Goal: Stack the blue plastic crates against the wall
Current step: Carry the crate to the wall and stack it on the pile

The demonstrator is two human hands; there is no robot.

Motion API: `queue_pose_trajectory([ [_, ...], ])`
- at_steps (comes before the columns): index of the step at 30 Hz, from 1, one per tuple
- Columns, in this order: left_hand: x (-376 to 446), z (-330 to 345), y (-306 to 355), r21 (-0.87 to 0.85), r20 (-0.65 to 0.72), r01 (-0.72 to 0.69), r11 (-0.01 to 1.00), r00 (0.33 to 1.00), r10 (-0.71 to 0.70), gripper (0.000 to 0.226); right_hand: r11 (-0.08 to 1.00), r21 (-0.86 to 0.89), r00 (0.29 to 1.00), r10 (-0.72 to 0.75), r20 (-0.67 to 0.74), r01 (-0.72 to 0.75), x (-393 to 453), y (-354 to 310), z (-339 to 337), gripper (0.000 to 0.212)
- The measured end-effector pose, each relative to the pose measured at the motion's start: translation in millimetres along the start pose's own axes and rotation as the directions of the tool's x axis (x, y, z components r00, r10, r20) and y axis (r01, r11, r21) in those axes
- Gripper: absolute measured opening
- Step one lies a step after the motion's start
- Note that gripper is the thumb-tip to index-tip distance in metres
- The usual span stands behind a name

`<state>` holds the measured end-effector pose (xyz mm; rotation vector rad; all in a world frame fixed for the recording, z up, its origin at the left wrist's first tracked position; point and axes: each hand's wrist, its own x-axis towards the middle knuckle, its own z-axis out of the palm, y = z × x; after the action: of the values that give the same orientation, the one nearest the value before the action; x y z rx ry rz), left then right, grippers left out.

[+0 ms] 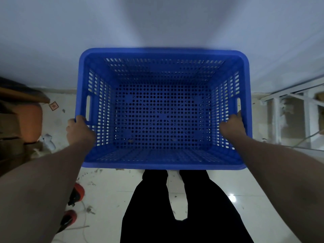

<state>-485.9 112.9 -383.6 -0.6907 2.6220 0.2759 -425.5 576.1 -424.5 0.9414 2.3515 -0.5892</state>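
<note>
A blue plastic crate (163, 53) with perforated walls and floor fills the middle of the head view, its open top facing me and its far rim close to the pale wall (157, 23). My left hand (78, 130) grips the crate's left rim just below the handle slot. On the opposite side my right hand (233, 125) holds the right rim, near that side's handle slot. The crate is empty. Through the holes in its floor I see dark blue, and I cannot tell whether another crate lies under it.
Brown boxes and an orange container (29, 123) crowd the left side. A white metal frame (291, 109) stands at the right by the wall. Red-and-black shoes (73, 206) and a white cord lie on the littered tile floor at lower left. My dark trousers (184, 207) show below the crate.
</note>
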Motion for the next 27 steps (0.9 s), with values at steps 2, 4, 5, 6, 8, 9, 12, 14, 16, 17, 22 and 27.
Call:
queue_pose_trajectory([
  [2,-3,3,2,0.000,-0.003,-0.021,1.000,1.000,0.021,0.047,1.000,-0.020,1.000,0.018,-0.017,-0.018,2,2,-3,0.039],
  [4,-6,6,2,0.005,-0.020,-0.041,0.999,0.999,0.041,0.048,0.999,-0.037,0.998,0.036,-0.047,-0.038,4,0,-7,0.043],
  [5,-7,8,1,0.000,-0.031,-0.051,0.999,0.998,0.051,0.048,0.998,-0.047,0.997,0.031,-0.066,-0.034,5,-2,-10,0.044],
  [6,-7,10,1,-0.004,-0.041,-0.059,0.998,0.997,0.059,0.049,0.998,-0.062,0.997,0.001,-0.083,-0.006,5,-4,-14,0.043],
  [8,-10,13,-1,-0.029,-0.058,-0.059,0.998,0.997,0.057,0.051,0.988,-0.106,0.980,-0.124,-0.154,0.108,3,-6,-22,0.041],
  [9,-12,14,-3,-0.071,-0.074,-0.042,0.997,0.997,0.037,0.053,0.971,-0.162,0.951,-0.212,-0.224,0.178,2,-4,-25,0.042],
  [12,-20,17,-6,-0.235,-0.115,0.027,0.972,0.992,-0.055,0.066,0.939,-0.301,0.897,-0.269,-0.350,0.164,-2,4,-33,0.063],
  [14,-25,19,-8,-0.189,-0.078,0.048,0.981,0.995,-0.064,0.082,0.975,-0.211,0.956,-0.121,-0.268,0.064,-4,8,-33,0.081],
  [16,-26,24,-11,-0.061,-0.028,0.033,0.998,0.999,-0.035,0.099,0.988,-0.150,0.983,-0.052,-0.177,0.025,-4,11,-29,0.094],
  [17,-25,26,-12,-0.012,-0.019,0.026,1.000,0.999,-0.026,0.104,0.988,-0.150,0.982,-0.061,-0.181,0.033,-4,12,-28,0.097],
  [22,-9,31,-19,0.107,-0.060,-0.065,0.992,0.996,0.072,0.110,0.950,-0.308,0.957,-0.135,-0.257,0.051,10,4,-31,0.097],
  [27,-6,37,-20,0.178,-0.080,-0.063,0.982,0.994,0.078,0.114,0.885,-0.463,0.957,-0.177,-0.230,0.052,3,3,-25,0.087],
])
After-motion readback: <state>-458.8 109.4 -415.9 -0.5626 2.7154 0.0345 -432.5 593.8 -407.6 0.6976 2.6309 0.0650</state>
